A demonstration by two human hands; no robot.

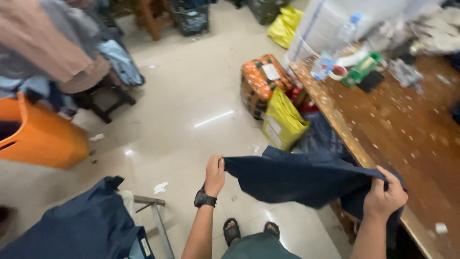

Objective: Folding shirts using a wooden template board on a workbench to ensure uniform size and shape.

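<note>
Held navy cloth (306, 178) taut near, left hand (214, 173) pinching one corner, right hand (383, 196) clenched on other at wooden table (407, 139) edge. Could've slipped from thin left pinch, dropping onto tiled floor (182, 110); farther, could've snagged yellow bag (282, 122).

— Where are the hands?
— Both arms reach forward, spread apart. The left hand (214, 173) is raised, fingers pinched shut, a watch on its wrist.
— And the other?
— The right hand (385, 194) is fisted, knuckles up.

Navy cloth (297, 177), orange bin (40, 136), yellow bag (282, 122)
</note>
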